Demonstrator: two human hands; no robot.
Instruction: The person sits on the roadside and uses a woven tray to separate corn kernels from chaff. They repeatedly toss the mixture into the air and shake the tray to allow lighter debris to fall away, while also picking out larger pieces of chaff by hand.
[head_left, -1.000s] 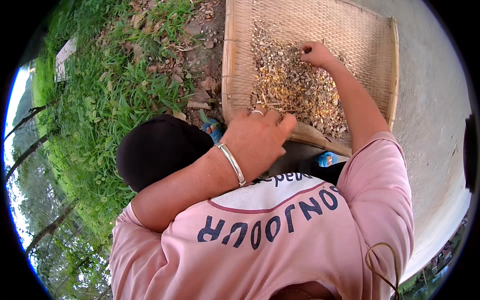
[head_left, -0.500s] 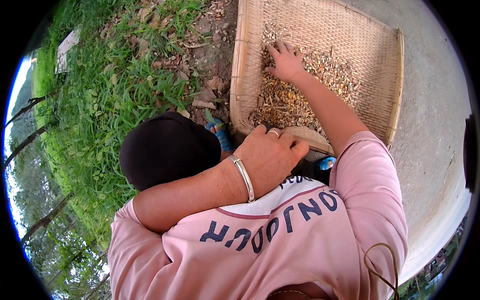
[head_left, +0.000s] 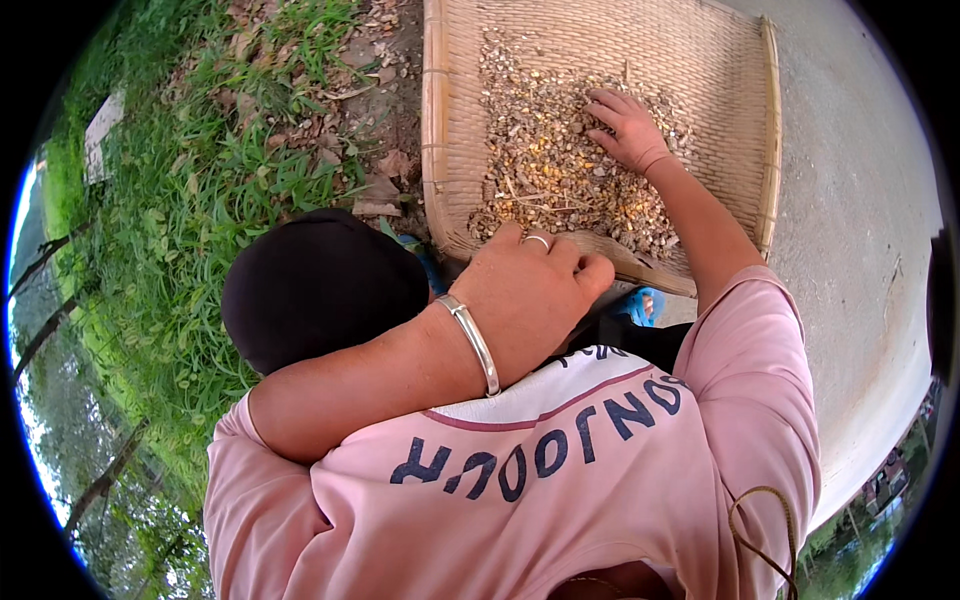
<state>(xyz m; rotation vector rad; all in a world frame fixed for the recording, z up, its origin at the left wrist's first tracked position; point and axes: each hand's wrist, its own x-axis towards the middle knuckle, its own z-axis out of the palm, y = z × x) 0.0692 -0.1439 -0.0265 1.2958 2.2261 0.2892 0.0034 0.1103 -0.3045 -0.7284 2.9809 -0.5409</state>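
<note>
My left hand (head_left: pixel 515 305), wearing a ring and a silver bangle, has its fingers curled on the near rim of a woven bamboo tray (head_left: pixel 730 120). A spread of mixed yellow and pale brown grains, bits and straw (head_left: pixel 545 175) covers much of the tray's middle. My right hand (head_left: pixel 625 133) rests palm down on the grains toward the back right, fingers apart and slightly bent, with nothing visibly held.
Grass (head_left: pixel 190 180), dry leaves and soil lie left of the tray, grey paving (head_left: pixel 850 250) to its right. A dark rounded shape (head_left: pixel 320 285), apparently my knee, is beside my left forearm. A blue sandal (head_left: pixel 640 305) shows under the tray.
My right hand's fingers went from curled to spread, reached leftward across the grains, then came back right. My left hand stays at the near rim. The view has shifted slightly.
</note>
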